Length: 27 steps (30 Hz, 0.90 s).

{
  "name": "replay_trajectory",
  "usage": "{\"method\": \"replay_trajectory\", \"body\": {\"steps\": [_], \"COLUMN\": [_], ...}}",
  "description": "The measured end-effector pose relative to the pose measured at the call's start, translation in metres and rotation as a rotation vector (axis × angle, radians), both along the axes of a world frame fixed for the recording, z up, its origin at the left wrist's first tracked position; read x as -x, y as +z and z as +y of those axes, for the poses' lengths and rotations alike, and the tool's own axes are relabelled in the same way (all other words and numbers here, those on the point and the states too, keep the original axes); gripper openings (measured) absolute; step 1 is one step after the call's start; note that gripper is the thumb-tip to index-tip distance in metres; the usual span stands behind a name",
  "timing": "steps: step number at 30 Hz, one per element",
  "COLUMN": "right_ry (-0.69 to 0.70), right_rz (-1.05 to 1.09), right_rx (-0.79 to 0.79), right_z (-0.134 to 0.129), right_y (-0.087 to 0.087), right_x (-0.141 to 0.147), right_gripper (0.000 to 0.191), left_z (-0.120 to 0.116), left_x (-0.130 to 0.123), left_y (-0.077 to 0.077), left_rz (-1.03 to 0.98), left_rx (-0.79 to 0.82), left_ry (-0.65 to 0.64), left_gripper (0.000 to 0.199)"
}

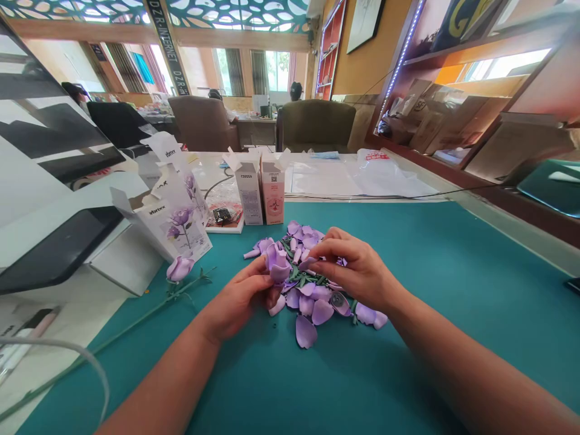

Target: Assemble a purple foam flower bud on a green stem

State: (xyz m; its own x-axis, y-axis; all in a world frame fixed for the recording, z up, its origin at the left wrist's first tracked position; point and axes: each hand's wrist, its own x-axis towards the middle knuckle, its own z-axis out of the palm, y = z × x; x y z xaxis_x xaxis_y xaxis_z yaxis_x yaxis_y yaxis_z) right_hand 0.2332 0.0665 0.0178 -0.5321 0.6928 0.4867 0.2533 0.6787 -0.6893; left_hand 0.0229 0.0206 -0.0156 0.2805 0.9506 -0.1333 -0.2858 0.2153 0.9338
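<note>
My left hand (249,293) is closed around the base of a partly built purple toy rose (277,263), its petals facing up. Just to the right, my right hand (353,263) pinches a single purple petal (308,263) between thumb and fingertips, a small gap from the rose. Below and behind both hands spreads a pile of loose purple petals (322,311) mixed with green leaf and stem pieces (296,278). One larger petal (306,332) lies at the pile's near edge. To the left rests a finished-looking purple rose (180,268) on a long green stem (136,326).
Opened flower boxes (174,223) stand at the left beside a monitor (54,121). Two upright cartons (273,190) are behind the pile. A grey cable (86,353) and pens (27,338) lie at lower left. Plastic wrap (389,175) lies farther back; people sit beyond.
</note>
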Motion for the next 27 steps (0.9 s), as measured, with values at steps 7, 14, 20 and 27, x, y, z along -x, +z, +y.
{"method": "replay_trajectory", "body": {"steps": [7, 14, 20, 27], "right_ry": [0.066, 0.081, 0.089, 0.096], "right_rz": [-0.027, -0.094, -0.089, -0.143], "right_rx": [-0.006, -0.141, -0.193, -0.198], "right_z": [-0.0078, -0.0087, -0.0093, -0.0101], "right_y": [0.0041, 0.0023, 0.0002, 0.0016], "right_x": [0.0018, 0.0036, 0.0046, 0.0042], "right_gripper": [0.014, 0.015, 0.015, 0.017], "left_z": [-0.0015, -0.0016, -0.0015, -0.0022], "left_x": [-0.0008, -0.0020, -0.0013, -0.0026], "left_y": [0.0037, 0.0035, -0.0004, 0.0001], "left_rz": [-0.100, -0.097, -0.087, -0.047], "left_rx": [0.046, 0.067, 0.050, 0.052], "left_ry": [-0.012, -0.031, -0.042, -0.032], "left_gripper": [0.008, 0.008, 0.011, 0.010]}}
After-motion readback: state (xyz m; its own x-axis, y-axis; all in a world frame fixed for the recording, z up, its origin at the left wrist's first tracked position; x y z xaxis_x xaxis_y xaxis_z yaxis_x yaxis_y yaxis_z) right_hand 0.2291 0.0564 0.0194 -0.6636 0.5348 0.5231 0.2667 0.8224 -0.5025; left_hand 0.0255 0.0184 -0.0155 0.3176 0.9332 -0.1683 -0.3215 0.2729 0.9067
